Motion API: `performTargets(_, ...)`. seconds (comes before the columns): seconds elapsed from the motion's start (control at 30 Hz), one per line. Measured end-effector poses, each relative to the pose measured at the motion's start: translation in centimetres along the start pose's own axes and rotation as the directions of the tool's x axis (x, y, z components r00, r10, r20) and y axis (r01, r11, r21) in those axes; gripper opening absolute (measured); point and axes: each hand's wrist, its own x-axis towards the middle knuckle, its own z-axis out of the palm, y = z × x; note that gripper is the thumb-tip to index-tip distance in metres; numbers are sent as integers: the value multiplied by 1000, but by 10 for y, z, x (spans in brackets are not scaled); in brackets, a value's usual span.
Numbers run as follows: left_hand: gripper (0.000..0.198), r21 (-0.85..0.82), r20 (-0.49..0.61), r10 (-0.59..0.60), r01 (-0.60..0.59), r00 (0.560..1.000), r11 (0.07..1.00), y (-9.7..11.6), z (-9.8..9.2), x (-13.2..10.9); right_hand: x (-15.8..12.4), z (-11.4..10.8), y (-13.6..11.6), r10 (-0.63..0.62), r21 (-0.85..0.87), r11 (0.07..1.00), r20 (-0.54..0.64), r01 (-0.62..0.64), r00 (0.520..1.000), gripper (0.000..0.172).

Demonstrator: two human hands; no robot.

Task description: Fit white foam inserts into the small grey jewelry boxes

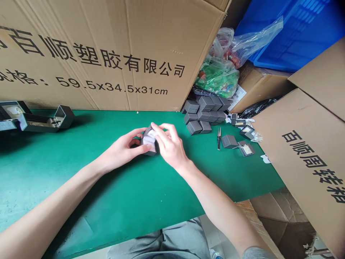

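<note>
On my feed, my left hand [121,148] and right hand [169,143] hold a small charcoal box [148,145], seemingly open with white lining, fingers [159,128] clenched on it above the green counter [81,190]; beyond, matte grey boxes [203,115] sit piled against a corrugated cardboard carton [94,54].

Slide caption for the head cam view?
Head view: left hand and right hand hold a small grey box above a green mat, stacked grey boxes beyond.

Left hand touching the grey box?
Touching: the head view shows the left hand with its fingers pressed against the side of the grey box.
</note>
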Motion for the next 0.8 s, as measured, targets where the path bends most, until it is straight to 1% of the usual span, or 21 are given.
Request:
performTargets(0.07, 77, 17, 19, 23, -23, 1000, 1000, 1, 0, 0, 1, -1, 1, 8, 9, 1000, -20, -7, 1000, 39)
performTargets(0.17, 77, 22, 31, 40, -41, 999, 999, 0, 0, -1, 1, -2, 2, 15, 71, 997, -35, -13, 999, 38)
performTargets(0.3, 75, 6, 65, 53, -54, 996, 999, -1, 0, -1, 0, -2, 1, 9, 142, 990, -1, -8, 1000, 41)
performTargets(0.4, 76, 33, 98, 66, -69, 993, 997, -2, 0, -1, -1, -1, 0, 4, 179, 984, 9, -6, 1000, 41)
performTargets(0.53, 77, 51, 134, 96, -103, 986, 993, -5, -1, -2, -1, 1, 2, 15, 186, 983, -1, -14, 1000, 35)
performTargets(0.63, 79, 56, 154, 121, -131, 981, 990, -9, -1, -3, -2, 2, 3, 43, 175, 984, -44, -35, 998, 27)
performTargets(0.73, 87, 106, 146, 152, -168, 978, 980, -12, 1, -4, -1, 3, 3, 100, 191, 978, -75, -84, 992, 21)
performTargets(0.8, 92, 131, 116, 166, -180, 979, 975, -13, 3, -5, 0, 2, 3, 134, 233, 965, -61, -117, 989, 20)
